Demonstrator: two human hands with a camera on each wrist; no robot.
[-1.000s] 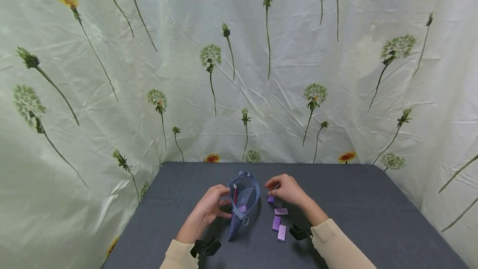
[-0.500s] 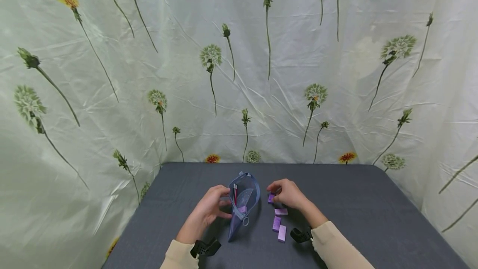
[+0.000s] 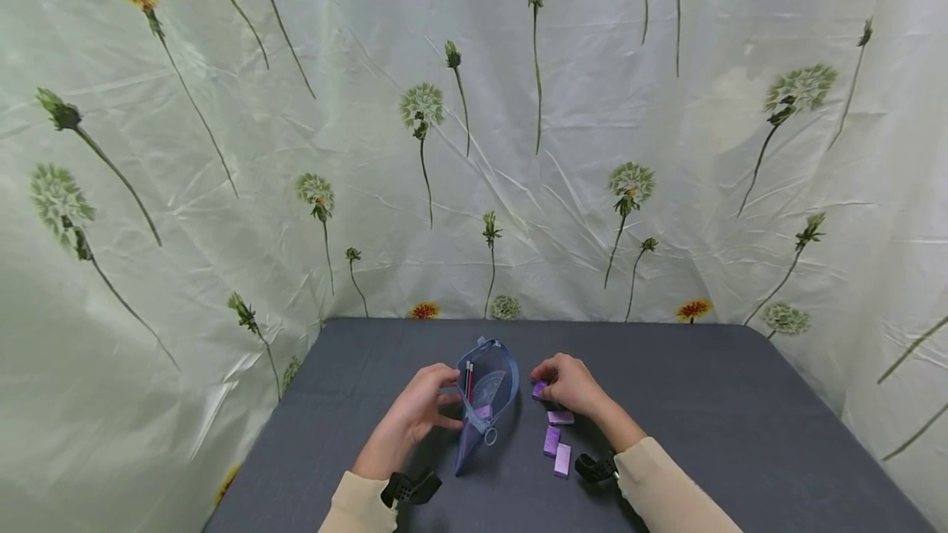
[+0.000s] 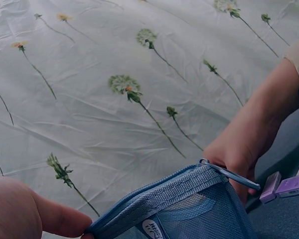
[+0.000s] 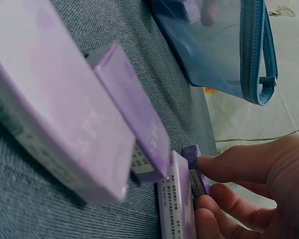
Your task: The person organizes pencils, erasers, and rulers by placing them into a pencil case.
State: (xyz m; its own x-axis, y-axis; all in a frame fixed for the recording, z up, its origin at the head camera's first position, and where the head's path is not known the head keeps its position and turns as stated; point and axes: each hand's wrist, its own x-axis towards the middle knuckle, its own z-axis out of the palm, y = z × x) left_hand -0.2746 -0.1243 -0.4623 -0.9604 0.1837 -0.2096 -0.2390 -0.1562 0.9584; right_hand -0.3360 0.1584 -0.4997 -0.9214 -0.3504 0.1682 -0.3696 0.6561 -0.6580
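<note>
Left hand [image 3: 418,406] grips the mesh pouch [image 3: 470,442] at its left rim, fingers curved round that edge, likely so it stands upright with its mouth gaping; pencils [image 3: 469,381], a protractor [image 3: 489,387] and a purple item [image 3: 484,412] show inside. Right hand [image 3: 572,385] has thumb and fingers narrowed on the farthest purple box [image 3: 538,391], just right of the pouch, can't tell if lifted. Crosswise box [image 3: 560,418], middle box [image 3: 551,441] and near box [image 3: 563,461] sit close together on the table [image 3: 704,418], probably grouped there for easy right-hand reach.
</note>
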